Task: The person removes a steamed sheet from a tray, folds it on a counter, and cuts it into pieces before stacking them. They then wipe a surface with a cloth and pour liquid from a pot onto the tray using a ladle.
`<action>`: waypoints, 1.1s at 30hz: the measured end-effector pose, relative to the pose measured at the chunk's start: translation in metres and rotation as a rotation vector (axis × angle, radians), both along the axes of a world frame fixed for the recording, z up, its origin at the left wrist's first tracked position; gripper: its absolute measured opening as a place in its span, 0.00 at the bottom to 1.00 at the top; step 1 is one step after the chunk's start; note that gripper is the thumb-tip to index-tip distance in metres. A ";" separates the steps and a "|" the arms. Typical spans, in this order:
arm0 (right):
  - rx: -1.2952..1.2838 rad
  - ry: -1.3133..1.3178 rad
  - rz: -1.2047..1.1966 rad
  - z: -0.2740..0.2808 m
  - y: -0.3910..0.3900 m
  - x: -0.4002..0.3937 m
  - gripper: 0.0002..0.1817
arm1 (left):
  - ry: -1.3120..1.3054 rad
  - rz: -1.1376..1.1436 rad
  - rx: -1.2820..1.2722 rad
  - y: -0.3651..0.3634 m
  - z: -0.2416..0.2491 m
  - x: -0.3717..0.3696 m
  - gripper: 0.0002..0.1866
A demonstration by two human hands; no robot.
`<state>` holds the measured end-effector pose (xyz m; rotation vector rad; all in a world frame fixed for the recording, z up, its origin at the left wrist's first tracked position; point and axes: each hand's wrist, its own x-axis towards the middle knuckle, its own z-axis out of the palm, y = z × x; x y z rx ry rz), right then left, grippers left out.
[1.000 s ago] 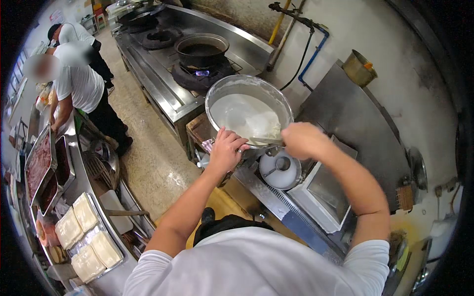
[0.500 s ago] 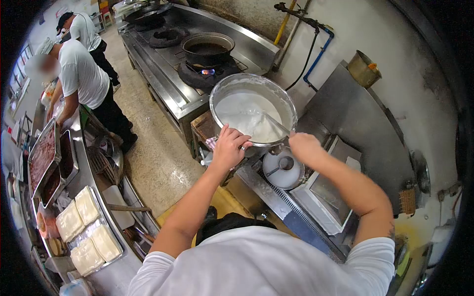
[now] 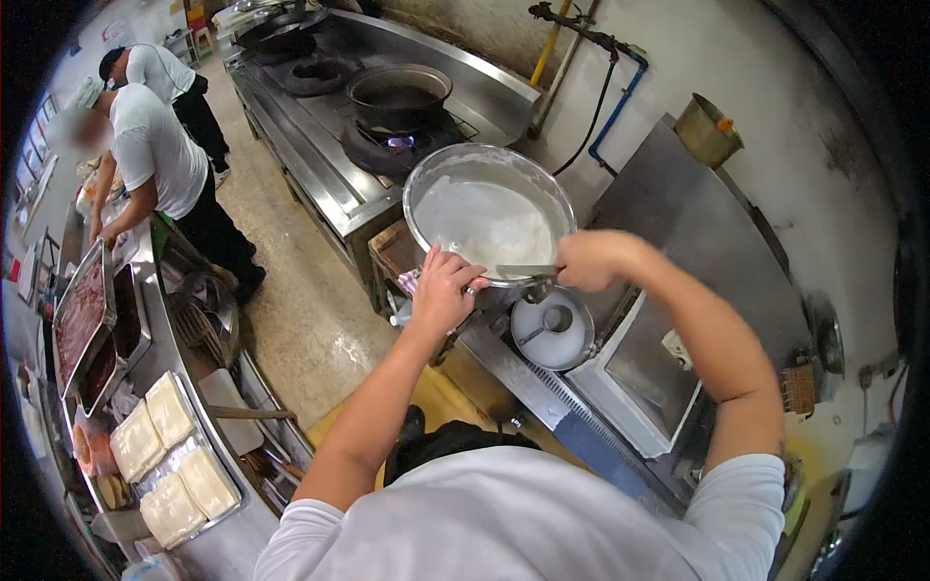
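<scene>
A large round metal bowl (image 3: 418, 221) stands in front of me, holding a smooth white liquid (image 3: 489, 218). My left hand (image 3: 448, 293) grips its near rim, fingers curled over the edge. In my closed right hand (image 3: 593, 259) is a metal utensil (image 3: 526, 271) with a straight, flat shaft. It points left across the near right rim, over the edge of the white liquid. Below the right hand, close to the bowl, sits a white round lid (image 3: 552, 329) with a dark centre.
A wok-like pot (image 3: 399, 95) stands on a lit burner beyond the bowl. Two people in white shirts (image 3: 160, 145) work at the left counter. Trays of red-brown food (image 3: 82, 320) and pale dough slabs (image 3: 136, 443) lie there. A metal pot (image 3: 707, 133) rests on the right ledge.
The utensil has swung from dipping into the white liquid to lying across the near right rim. My right hand has shifted slightly up and left; the left stays on the rim.
</scene>
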<state>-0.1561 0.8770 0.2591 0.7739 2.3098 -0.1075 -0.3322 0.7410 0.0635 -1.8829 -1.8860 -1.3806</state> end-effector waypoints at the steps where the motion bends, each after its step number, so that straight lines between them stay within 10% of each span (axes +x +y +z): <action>1: 0.036 0.062 0.061 -0.018 -0.005 0.002 0.12 | -0.002 -0.001 -0.003 0.000 0.001 0.000 0.10; 11: 0.473 0.245 -0.088 -0.081 -0.038 0.028 0.19 | -0.011 -0.015 0.028 -0.001 0.002 -0.001 0.11; 18: 0.044 -0.299 -0.172 0.025 0.000 -0.007 0.09 | -0.030 -0.028 0.021 -0.002 0.000 -0.002 0.11; 24: -0.231 -0.138 -0.443 0.054 0.005 -0.020 0.10 | -0.035 -0.021 0.009 0.000 -0.002 -0.003 0.11; 33: 0.303 0.289 -0.069 -0.070 -0.060 -0.004 0.14 | -0.018 -0.013 0.000 0.000 -0.001 -0.001 0.11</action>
